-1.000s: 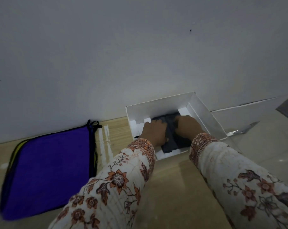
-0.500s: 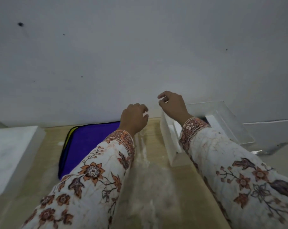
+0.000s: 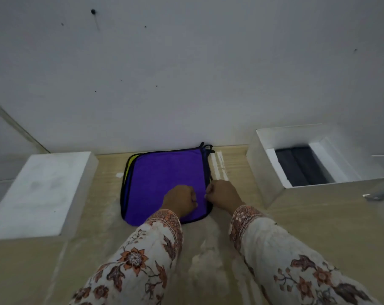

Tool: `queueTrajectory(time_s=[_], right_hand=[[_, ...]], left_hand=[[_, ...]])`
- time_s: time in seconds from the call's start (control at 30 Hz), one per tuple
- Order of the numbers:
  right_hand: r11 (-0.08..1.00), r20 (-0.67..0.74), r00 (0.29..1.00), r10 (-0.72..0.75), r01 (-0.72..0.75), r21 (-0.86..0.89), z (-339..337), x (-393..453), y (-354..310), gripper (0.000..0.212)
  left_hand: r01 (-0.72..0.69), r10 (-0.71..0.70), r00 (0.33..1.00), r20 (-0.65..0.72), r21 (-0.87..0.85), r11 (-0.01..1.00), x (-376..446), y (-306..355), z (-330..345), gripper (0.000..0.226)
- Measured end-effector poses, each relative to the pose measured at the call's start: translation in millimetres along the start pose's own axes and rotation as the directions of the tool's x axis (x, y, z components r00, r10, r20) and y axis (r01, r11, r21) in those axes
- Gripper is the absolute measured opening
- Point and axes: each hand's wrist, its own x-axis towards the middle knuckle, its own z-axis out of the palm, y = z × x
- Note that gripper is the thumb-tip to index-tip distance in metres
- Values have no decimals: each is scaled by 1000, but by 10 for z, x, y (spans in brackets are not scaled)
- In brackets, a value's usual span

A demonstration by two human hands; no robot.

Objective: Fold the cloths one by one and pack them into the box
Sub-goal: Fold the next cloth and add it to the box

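Both hands were down on the purple cloth (image 3: 164, 179): left hand (image 3: 181, 200) and right hand (image 3: 223, 194) each had a curled grip pinching its right edge, white box (image 3: 268, 190) off to the right on the worktop (image 3: 318, 227).

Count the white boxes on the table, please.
2: a closed white box at the table's left, and an open white box at the right holding dark folded cloths.

left hand (image 3: 180, 200) curled, right hand (image 3: 222, 193) curled (knuckles up)

Dim room: plain grey-white wall (image 3: 186, 73) with small dark specks behind a pale wood-grain tabletop (image 3: 318, 227).
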Motion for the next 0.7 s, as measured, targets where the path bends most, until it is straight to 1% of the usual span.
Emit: queueTrajectory(time_s=[0.07, 0.17, 0.23, 0.33, 0.47, 0.53, 0.6, 0.63, 0.7], right_hand=[[996, 1, 997, 75, -75, -50, 129, -85, 44, 26], [980, -91, 978, 190, -195, -44, 322, -132, 45, 38], [973, -129, 967, 218, -226, -47, 367, -109, 22, 34], [972, -166, 962, 217, -229, -55, 394, -55, -29, 16], [974, -148, 964, 220, -227, -31, 408, -35, -51, 12], [974, -151, 963, 221, -211, 79, 388, -41, -53, 2], [945, -133, 967, 215, -172, 278, 350, -54, -77, 16], [912, -109, 969, 221, -166, 376, 328, -60, -111, 17], [824, -47, 967, 250, -187, 536, 280, -49, -186, 13]], left_hand=[[-34, 34, 998, 54, -2, 999, -38, -71, 92, 28], [-104, 103, 992, 70, 10, 994, -48, -212, 150, 45], [-136, 134, 988, 76, 20, 990, -48, -254, 154, 53], [-159, 157, 984, 79, 24, 987, -32, -292, 173, 55], [-166, 165, 985, 43, 36, 985, -18, -294, 218, 52], [-172, 171, 985, 33, 37, 984, -19, -285, 222, 50], [-186, 186, 982, 12, 29, 982, -18, -288, 219, 41], [-194, 194, 981, -8, 5, 981, -18, -295, 204, 34], [-208, 204, 977, -58, -75, 975, -14, -314, 147, 23]])
